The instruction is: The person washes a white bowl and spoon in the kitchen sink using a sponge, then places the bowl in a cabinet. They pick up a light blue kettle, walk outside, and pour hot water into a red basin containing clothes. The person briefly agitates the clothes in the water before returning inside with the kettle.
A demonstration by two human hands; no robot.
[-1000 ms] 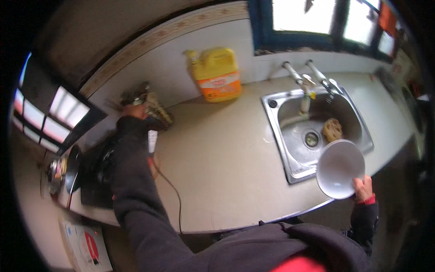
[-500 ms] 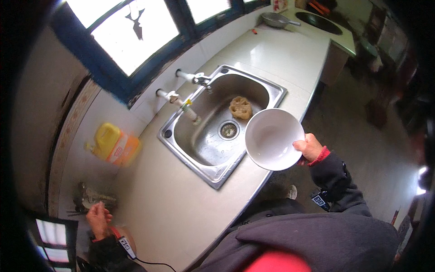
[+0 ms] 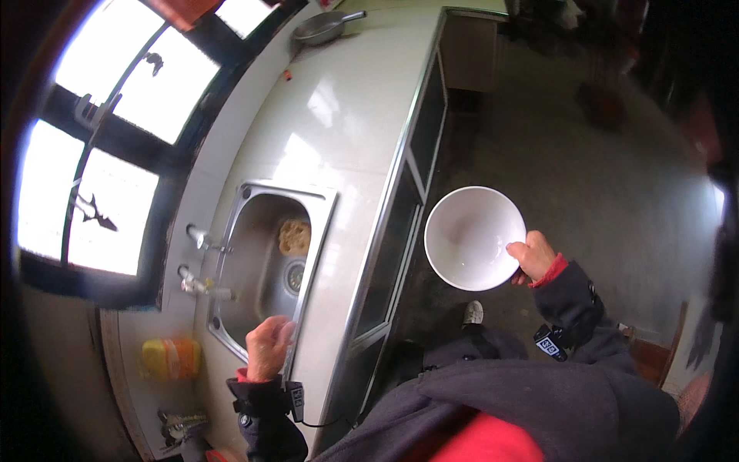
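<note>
A white round bowl (image 3: 471,235) is held over the floor, clear of the counter edge, its inside facing up. My right hand (image 3: 535,256) is closed on its right rim, thumb on the inside. My left hand (image 3: 269,348) is above the near corner of the steel sink (image 3: 250,246), its fingers loosely curled and slightly blurred, with nothing visible in them. In the sink a tan sponge-like piece with large holes (image 3: 294,237) lies beside the drain (image 3: 295,276).
Two taps stand at the wall side of the sink, the nearer one (image 3: 202,286) reaching over it. A yellow-orange jug (image 3: 171,359) is at the counter's left. A grey pan (image 3: 319,29) lies at the far end. Dark cabinet doors (image 3: 392,239) run below the counter (image 3: 350,123).
My view and body have turned right, so the sink now sits further left. The bowl has moved from the sink's edge out over the floor. My left hand has come to the sink.
</note>
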